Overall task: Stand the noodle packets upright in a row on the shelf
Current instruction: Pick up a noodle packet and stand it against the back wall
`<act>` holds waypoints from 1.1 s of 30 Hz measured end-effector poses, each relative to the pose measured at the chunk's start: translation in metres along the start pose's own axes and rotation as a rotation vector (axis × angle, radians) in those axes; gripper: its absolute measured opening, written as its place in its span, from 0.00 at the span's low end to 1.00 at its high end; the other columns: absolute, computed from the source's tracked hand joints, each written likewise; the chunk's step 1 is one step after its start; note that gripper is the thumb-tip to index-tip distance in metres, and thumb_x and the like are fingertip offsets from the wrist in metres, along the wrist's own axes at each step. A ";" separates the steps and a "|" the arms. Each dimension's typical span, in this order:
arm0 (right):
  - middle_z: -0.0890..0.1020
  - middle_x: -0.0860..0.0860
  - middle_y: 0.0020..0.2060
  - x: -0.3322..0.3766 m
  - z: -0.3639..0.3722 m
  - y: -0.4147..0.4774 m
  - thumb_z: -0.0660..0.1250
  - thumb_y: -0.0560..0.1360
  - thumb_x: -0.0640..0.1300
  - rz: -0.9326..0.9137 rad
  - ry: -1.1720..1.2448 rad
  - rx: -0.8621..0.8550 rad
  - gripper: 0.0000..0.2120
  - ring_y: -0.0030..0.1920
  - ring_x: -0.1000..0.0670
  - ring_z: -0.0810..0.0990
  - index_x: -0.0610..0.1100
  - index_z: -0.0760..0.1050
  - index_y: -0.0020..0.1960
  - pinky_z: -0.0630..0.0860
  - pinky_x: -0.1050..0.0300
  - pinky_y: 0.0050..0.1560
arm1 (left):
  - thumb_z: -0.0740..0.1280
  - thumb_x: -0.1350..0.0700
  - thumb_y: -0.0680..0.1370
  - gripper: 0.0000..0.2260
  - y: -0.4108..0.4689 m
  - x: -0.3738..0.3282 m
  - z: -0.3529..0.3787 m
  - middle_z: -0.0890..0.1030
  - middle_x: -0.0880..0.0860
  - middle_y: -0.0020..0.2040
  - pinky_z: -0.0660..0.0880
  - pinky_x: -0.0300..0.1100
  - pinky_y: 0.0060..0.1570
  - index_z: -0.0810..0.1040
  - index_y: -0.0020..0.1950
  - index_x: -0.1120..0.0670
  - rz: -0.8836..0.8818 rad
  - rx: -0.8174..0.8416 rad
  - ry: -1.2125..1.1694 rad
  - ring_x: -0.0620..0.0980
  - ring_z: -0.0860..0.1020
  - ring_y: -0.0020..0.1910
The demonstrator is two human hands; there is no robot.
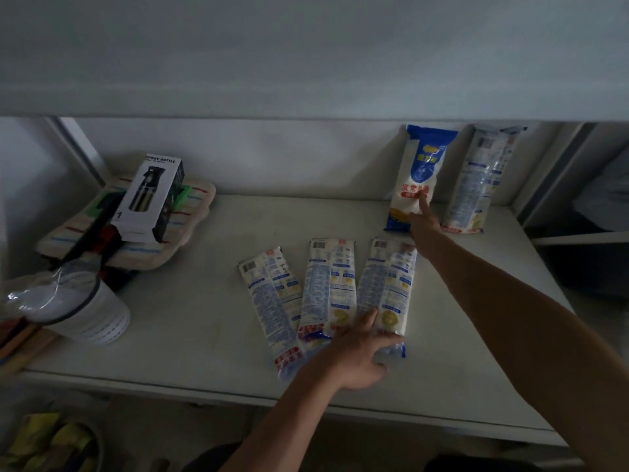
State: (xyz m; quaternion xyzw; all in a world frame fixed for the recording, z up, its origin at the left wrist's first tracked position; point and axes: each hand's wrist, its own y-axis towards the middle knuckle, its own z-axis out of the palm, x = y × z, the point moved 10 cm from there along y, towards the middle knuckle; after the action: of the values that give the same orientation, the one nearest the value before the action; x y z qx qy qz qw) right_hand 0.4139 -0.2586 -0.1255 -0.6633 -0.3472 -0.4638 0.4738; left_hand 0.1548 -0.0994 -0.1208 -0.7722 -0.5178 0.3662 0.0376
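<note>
Two long plastic noodle packets already stand against the back wall of the white shelf [204,335]: the blue-topped white packet [417,172] and, just to its right, the clear-backed printed packet [476,185]. Three more flat plastic noodle packets lie fanned on the shelf, printed backs up: the left flat packet [272,301], the middle flat packet [326,287] and the right flat packet [388,281].

The right hand [425,223] reaches to the rear. Its fingers [423,202] are extended, with one fingertip pressed on the lower front of the blue-topped packet, steadying it; nothing is clasped. The left hand [354,352] lies over the near ends of the middle and right flat packets. Its fingers are spread; whether they have closed on the right flat packet cannot be told.

Judged step: bracing the standing packet while taking up the next one. To do it well, the person should keep the fingertip pressure light and low, so the blue-topped packet leans into the wall rather than sliding out at its base. The left fingers should clasp one packet only, around its near end, lift it clear of its neighbour, and stand it just left of the right fingertip, touching the blue-topped packet. The contents are probably brittle; bending should be avoided.
</note>
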 end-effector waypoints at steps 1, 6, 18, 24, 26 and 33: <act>0.73 0.48 0.71 0.001 -0.001 0.001 0.58 0.82 0.42 -0.004 0.018 0.006 0.25 0.40 0.56 0.76 0.64 0.62 0.74 0.76 0.63 0.38 | 0.64 0.52 0.81 0.28 -0.001 -0.001 -0.001 0.37 0.49 0.82 0.45 0.53 0.78 0.60 0.79 0.37 -0.001 -0.001 0.005 0.55 0.40 0.81; 0.70 0.46 0.68 0.004 -0.001 -0.009 0.57 0.82 0.41 -0.123 -0.228 0.017 0.29 0.54 0.48 0.77 0.64 0.54 0.76 0.80 0.52 0.49 | 0.64 0.52 0.81 0.27 0.002 -0.003 0.000 0.37 0.49 0.82 0.45 0.55 0.78 0.60 0.78 0.37 -0.011 0.009 0.001 0.57 0.40 0.81; 0.53 0.36 0.73 -0.010 0.024 -0.031 0.57 0.77 0.54 -0.351 -0.856 -0.041 0.30 0.68 0.29 0.63 0.70 0.49 0.74 0.66 0.36 0.68 | 0.63 0.51 0.81 0.27 0.010 0.001 0.004 0.38 0.47 0.82 0.46 0.57 0.79 0.61 0.77 0.34 -0.022 -0.017 -0.012 0.58 0.40 0.81; 0.31 0.39 0.76 0.013 0.026 -0.003 0.57 0.79 0.57 -0.277 -0.945 -0.009 0.29 0.70 0.29 0.63 0.73 0.46 0.73 0.68 0.40 0.69 | 0.63 0.51 0.82 0.27 0.004 -0.003 0.002 0.37 0.47 0.82 0.46 0.52 0.78 0.61 0.78 0.34 -0.016 -0.009 -0.019 0.56 0.41 0.82; 0.31 0.39 0.76 0.014 0.024 0.003 0.55 0.79 0.59 -0.285 -0.997 0.009 0.27 0.71 0.28 0.63 0.71 0.47 0.74 0.66 0.38 0.70 | 0.63 0.51 0.82 0.26 0.004 -0.003 0.001 0.37 0.46 0.82 0.47 0.52 0.78 0.61 0.78 0.34 -0.023 -0.002 -0.028 0.54 0.41 0.82; 0.36 0.42 0.78 0.002 0.028 0.004 0.59 0.79 0.56 -0.466 -1.033 0.020 0.25 0.75 0.31 0.54 0.66 0.57 0.74 0.62 0.36 0.73 | 0.63 0.51 0.81 0.27 0.007 -0.005 0.002 0.36 0.46 0.82 0.46 0.53 0.78 0.60 0.78 0.35 -0.038 0.006 0.009 0.55 0.41 0.82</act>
State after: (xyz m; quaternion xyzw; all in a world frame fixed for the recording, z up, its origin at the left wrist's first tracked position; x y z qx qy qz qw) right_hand 0.4261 -0.2328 -0.1282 -0.7055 -0.6754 -0.1681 0.1336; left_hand 0.1581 -0.1073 -0.1222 -0.7638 -0.5310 0.3637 0.0492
